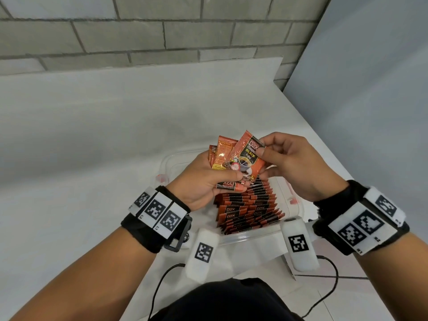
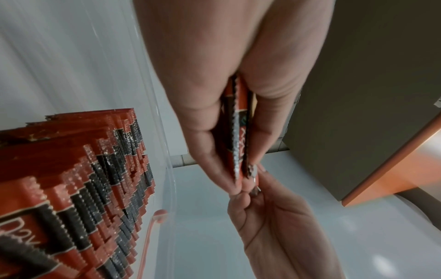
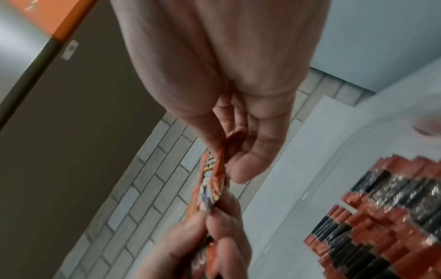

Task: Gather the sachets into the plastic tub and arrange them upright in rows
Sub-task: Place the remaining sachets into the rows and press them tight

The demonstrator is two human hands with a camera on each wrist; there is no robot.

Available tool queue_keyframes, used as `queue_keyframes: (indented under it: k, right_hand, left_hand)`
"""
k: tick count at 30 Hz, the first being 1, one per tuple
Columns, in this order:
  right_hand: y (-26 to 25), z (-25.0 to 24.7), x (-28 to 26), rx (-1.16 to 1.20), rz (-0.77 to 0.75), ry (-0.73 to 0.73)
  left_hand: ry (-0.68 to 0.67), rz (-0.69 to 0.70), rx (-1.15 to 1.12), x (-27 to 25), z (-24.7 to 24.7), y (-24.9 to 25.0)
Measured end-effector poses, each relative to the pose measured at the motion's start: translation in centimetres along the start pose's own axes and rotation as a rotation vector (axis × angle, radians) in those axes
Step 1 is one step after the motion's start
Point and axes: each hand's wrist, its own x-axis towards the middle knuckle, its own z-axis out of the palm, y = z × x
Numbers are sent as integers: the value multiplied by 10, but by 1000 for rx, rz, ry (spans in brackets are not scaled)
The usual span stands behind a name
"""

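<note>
- Most of the job looks done: the sachets in the tub (image 1: pixel 249 205) stand on edge in two packed rows, low and centre in the head view, filling much of the clear plastic tub (image 1: pixel 165 162).
- What is left, as far as I can see, is the small bunch of sachets (image 1: pixel 223 156) in my left hand (image 1: pixel 203 181), whose fingers and thumb are curled round their lower ends, just above the tub.
- My right hand (image 1: pixel 291 163) has its grip pinched on the front sachet (image 1: pixel 249 154) of that bunch, thumb on its face, at its upper right edge; I judge I am drawing it out to slot into a row.
- I see no loose sachets lying on the surface (image 1: pixel 92 135), so these few may be the last.
- The surface is plain white and runs to a corner at the upper right of the head view.
- Behind it is a grey brick-pattern wall (image 1: pixel 139 31); a pale flat panel (image 1: pixel 370 66) fills the right side.
- The wrist views show a dark cabinet with an orange edge (image 2: pixel 358 94) nearby.
</note>
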Motion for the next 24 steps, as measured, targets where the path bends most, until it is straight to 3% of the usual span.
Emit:
queue_keyframes:
  k: [7,11,13,17,24]
  right_hand:
    - [-2,-1,6,44,18,32]
    - [1,-16,3,-103,-69,48]
    - [8,-21,-3,-302,-113,-25]
    - [30,-17,-18,-647,-151,-306]
    - [47,-8,-27,-686,-173,-456]
  left_hand:
    - [17,-4,72,0,-1,1]
    - [139,-32,24,-1,-9,6]
    - [206,-24,-31,1,-14,8]
    - [249,-27,-64,1,-18,8]
    - [262,-53,-79,1,-17,7]
